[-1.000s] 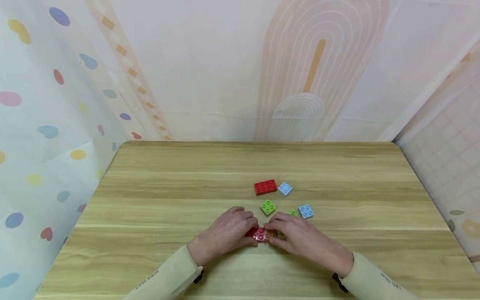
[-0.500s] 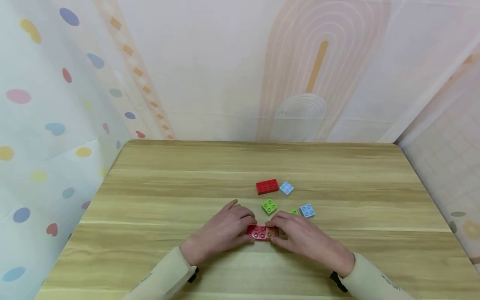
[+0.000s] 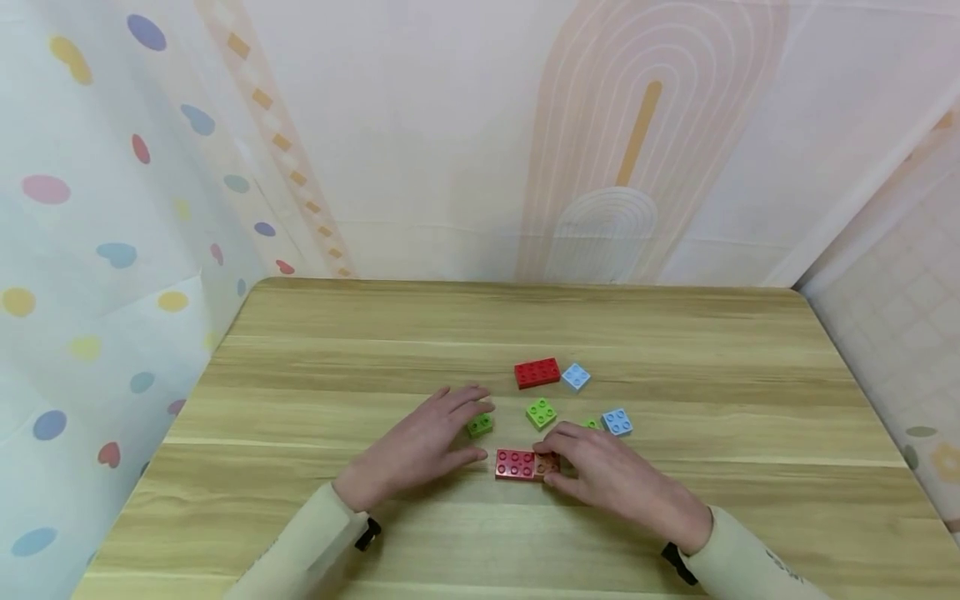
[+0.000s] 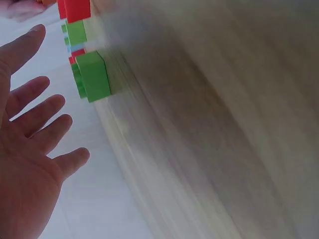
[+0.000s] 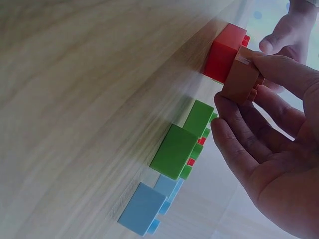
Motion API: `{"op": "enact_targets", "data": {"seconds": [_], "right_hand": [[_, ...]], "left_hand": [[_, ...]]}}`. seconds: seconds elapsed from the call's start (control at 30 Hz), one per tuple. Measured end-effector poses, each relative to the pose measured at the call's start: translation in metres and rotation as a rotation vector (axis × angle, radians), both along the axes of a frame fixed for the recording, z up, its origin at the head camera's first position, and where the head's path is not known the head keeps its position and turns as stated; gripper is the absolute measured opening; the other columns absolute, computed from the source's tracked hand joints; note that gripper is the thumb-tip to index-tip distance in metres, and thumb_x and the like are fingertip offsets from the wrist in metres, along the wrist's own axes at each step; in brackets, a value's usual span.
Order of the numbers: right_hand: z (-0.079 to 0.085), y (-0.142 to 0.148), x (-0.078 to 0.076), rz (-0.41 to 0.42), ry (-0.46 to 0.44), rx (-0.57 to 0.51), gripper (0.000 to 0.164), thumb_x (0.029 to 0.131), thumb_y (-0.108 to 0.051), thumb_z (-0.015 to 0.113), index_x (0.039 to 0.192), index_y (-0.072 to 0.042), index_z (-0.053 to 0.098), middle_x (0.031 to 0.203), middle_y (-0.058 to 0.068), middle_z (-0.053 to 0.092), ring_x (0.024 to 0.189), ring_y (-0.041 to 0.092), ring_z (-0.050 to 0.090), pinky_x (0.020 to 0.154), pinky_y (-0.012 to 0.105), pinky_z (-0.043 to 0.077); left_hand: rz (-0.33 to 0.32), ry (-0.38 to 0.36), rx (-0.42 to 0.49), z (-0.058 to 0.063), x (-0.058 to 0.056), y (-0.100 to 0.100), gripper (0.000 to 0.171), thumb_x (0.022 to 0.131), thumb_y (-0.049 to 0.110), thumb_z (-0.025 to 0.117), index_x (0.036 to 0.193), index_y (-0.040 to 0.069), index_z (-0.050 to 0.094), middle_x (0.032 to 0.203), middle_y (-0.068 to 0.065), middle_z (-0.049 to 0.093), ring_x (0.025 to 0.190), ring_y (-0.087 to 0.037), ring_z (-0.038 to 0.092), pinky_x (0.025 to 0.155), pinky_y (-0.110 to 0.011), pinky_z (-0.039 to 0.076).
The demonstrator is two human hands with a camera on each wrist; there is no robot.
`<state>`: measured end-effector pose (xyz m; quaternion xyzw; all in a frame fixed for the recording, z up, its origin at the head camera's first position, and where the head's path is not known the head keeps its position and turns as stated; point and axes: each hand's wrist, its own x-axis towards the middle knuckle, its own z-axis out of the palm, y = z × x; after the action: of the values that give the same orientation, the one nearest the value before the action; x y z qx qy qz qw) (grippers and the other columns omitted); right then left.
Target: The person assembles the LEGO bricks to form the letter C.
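My right hand (image 3: 611, 471) pinches an orange-brown toy building brick (image 5: 240, 82) between thumb and fingers. That brick meets the right end of a red brick (image 3: 514, 465); in the right wrist view it stands higher than the red one. Fingers partly cover it in the head view. My left hand (image 3: 412, 446) hovers left of the red brick, fingers spread, holding nothing. Beneath and beside its fingertips lies a green brick (image 3: 480, 426), partly hidden from the head camera but plain in the left wrist view.
Beyond the hands lie another red brick (image 3: 537, 373), a light blue brick (image 3: 576, 377) and a green brick (image 3: 541, 413). Near the right hand are a second light blue brick (image 3: 617, 422) and a half-hidden green brick (image 3: 591, 424). All rest on a wooden table (image 3: 375, 333) backed by patterned cloth.
My left hand has let go of the red brick and moved left and away, its fingers spreading and uncovering the green brick. The right hand keeps its grip on the orange-brown brick.
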<state>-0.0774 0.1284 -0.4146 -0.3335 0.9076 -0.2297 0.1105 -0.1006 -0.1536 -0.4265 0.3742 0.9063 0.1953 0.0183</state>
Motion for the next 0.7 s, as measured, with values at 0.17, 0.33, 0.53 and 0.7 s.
{"op": "enact_targets", "data": {"seconds": [0.17, 0.33, 0.53, 0.7], "right_hand": [[0.001, 0.000, 0.000, -0.002, -0.009, -0.001, 0.029, 0.093, -0.018, 0.079, 0.121, -0.009, 0.074, 0.115, 0.000, 0.070, 0.096, 0.009, 0.066, 0.081, 0.028, 0.058], [0.000, 0.001, 0.001, -0.004, -0.012, -0.004, 0.029, 0.094, -0.018, 0.079, 0.121, -0.009, 0.074, 0.115, -0.001, 0.070, 0.094, 0.007, 0.064, 0.079, 0.027, 0.058], [0.000, 0.000, 0.000, -0.003, -0.022, -0.005, 0.028, 0.094, -0.018, 0.078, 0.121, -0.009, 0.074, 0.115, -0.001, 0.070, 0.091, 0.006, 0.063, 0.078, 0.026, 0.057], [0.000, 0.000, -0.001, -0.001, -0.023, -0.006, 0.028, 0.094, -0.018, 0.078, 0.120, -0.009, 0.074, 0.115, -0.001, 0.070, 0.090, 0.006, 0.063, 0.078, 0.025, 0.057]], "left_hand": [[0.071, -0.067, -0.002, -0.001, -0.007, 0.000, 0.073, 0.090, 0.038, 0.081, 0.147, 0.002, 0.052, 0.154, -0.017, 0.049, 0.141, -0.034, 0.047, 0.118, -0.054, 0.036], [0.124, -0.066, -0.063, -0.004, -0.012, 0.003, 0.072, 0.089, 0.042, 0.082, 0.143, 0.003, 0.056, 0.146, -0.017, 0.057, 0.134, -0.034, 0.054, 0.114, -0.052, 0.043], [0.128, -0.038, -0.078, -0.007, -0.016, 0.004, 0.050, 0.091, 0.030, 0.082, 0.130, 0.005, 0.065, 0.129, -0.011, 0.067, 0.117, -0.027, 0.065, 0.103, -0.045, 0.053], [0.139, -0.065, -0.056, -0.007, -0.015, 0.003, 0.044, 0.092, 0.023, 0.080, 0.129, 0.004, 0.066, 0.126, -0.012, 0.070, 0.113, -0.028, 0.068, 0.100, -0.046, 0.055]]}}
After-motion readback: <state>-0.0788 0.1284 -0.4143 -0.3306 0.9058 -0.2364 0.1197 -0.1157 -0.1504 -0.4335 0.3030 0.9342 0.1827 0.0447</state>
